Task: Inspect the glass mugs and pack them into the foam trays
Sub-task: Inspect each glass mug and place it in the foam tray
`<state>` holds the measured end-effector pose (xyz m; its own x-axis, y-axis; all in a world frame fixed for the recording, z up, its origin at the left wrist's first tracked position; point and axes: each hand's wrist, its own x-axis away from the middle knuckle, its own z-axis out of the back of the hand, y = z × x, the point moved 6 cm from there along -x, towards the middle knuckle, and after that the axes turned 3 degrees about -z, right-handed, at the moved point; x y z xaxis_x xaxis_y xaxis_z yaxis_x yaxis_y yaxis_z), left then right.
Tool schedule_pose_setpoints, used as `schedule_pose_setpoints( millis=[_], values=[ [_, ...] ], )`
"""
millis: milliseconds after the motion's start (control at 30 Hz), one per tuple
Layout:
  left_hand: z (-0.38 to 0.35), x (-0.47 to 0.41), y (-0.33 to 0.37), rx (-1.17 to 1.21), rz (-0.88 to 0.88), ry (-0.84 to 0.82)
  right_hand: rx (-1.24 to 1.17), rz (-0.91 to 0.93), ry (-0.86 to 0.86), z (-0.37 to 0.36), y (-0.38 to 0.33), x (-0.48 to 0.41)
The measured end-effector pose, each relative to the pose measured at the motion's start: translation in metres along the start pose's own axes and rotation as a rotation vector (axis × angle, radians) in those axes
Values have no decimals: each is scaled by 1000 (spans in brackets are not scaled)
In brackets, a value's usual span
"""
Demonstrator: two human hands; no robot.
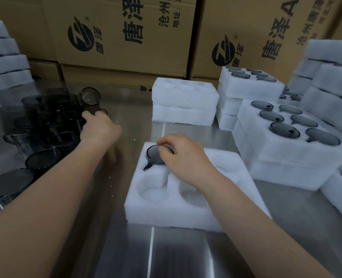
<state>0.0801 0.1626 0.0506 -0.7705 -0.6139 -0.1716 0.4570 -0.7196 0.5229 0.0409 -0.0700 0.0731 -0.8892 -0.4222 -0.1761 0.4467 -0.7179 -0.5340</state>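
The tray (pixel 186 213) lies on the steel counter (pixel 166 247) near its middle, with a bare stretch of steel between it and the near edge. To its left a bare strip runs to the far side, crossed by the left forearm. Beyond that strip a cluster of dark mugs (pixel 46 121) fills the counter's left side. On the right, the filled trays (pixel 286 149) sit just beside the tray's far-right corner. Two stacked empty trays (pixel 184 101) stand past a narrow gap on the far side. Foam stacks (pixel 4 63) line the far-left corner, and boxes (pixel 126 37) wall off the far edge.

A mug (pixel 154 155) sits in the tray's far-left pocket with its long axis upright and a round dark end facing up. Whether that end is mouth or base cannot be told. Its handle lies in the pocket's slot and points toward the tray's near-left.

The right grip (pixel 184 157) comes in over the tray from the near right. Its thumb and curled fingertips pinch the mug's right rim, and the palm hangs over the tray's middle.

The left grip (pixel 100 127) reaches the right edge of the cluster and meets the lower side of a tilted mug (pixel 90 98). That mug's axis leans toward the viewer, with one round end showing. The fingers are hidden behind the hand, so whether they close on the mug cannot be told.
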Motion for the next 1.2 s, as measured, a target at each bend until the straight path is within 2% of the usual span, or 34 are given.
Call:
schedule_pose_setpoints(
  millis=[733, 1200],
  values=[
    [4, 25, 16, 57, -209, 87, 32, 15, 5, -2, 0, 0],
    [1, 35, 19, -30, -351, 203, 36, 30, 0, -2, 1, 1]
  ],
)
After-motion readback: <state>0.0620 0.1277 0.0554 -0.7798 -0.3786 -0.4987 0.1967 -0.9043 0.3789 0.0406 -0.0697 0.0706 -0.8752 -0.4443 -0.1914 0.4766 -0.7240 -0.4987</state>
